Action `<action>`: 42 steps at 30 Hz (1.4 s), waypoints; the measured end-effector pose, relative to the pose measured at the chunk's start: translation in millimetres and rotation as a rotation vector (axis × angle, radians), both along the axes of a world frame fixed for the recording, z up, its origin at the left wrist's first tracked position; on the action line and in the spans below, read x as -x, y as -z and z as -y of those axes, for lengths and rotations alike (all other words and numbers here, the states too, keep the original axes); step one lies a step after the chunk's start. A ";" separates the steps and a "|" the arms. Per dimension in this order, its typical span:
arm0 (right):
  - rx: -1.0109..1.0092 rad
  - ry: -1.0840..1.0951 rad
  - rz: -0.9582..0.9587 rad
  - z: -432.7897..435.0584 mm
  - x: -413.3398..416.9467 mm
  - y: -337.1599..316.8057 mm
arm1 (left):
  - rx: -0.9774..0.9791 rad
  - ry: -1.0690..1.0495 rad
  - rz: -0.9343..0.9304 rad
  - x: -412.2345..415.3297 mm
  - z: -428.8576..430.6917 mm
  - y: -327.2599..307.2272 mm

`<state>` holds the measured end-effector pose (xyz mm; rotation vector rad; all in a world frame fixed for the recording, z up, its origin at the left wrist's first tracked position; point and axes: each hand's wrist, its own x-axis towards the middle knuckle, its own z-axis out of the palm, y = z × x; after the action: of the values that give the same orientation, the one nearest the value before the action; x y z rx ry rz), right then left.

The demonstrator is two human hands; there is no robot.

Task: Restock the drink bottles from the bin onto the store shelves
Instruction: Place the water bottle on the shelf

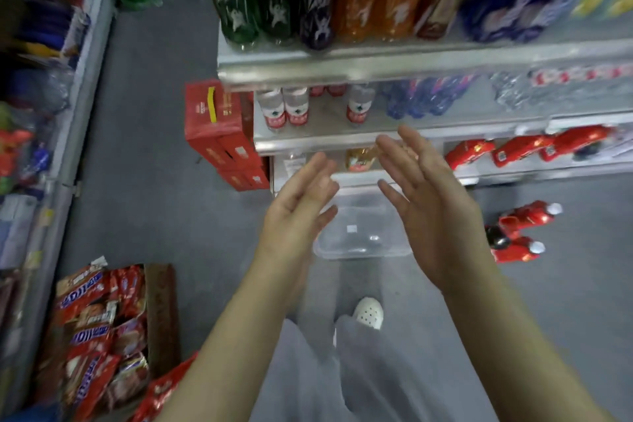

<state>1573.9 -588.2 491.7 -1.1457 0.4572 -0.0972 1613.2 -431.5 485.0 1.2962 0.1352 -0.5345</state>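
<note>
L hand (298,205) & R hand (435,205): both empty, fingers straight, above bin (359,243) | bin: looks empty; shelves (308,144) just behind it | red bottles (524,217): lying right of bin | tip: grab by body, stand upright, labels out.

both palms face each other, left hand (294,212) and right hand (431,202), above clear bin (359,243).

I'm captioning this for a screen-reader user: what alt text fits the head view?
A person's open left hand and right hand hover, palms facing, above a clear bin on the floor that looks empty. Store shelves ahead hold drink bottles; red bottles lie on the floor at right.
</note>
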 end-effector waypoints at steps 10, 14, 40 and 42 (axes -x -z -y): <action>0.079 0.310 0.076 4.8 30.1 -73.6 | 0.128 0.217 0.158 -10.8 -4.9 -77.7; 0.148 0.307 0.079 -11.1 29.5 -82.4 | 0.135 0.279 0.210 -20.7 -11.6 -95.5; 0.007 0.852 0.007 83.3 237.3 -85.3 | 0.078 0.661 0.070 120.4 109.9 -83.5; 0.013 0.850 0.006 103.9 265.2 -83.8 | 0.065 0.679 0.069 148.4 135.5 -83.3</action>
<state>1308.7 -692.1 575.5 -0.8969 0.9148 -0.8411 1464.9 -566.9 568.3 1.2819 -0.3928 -1.0579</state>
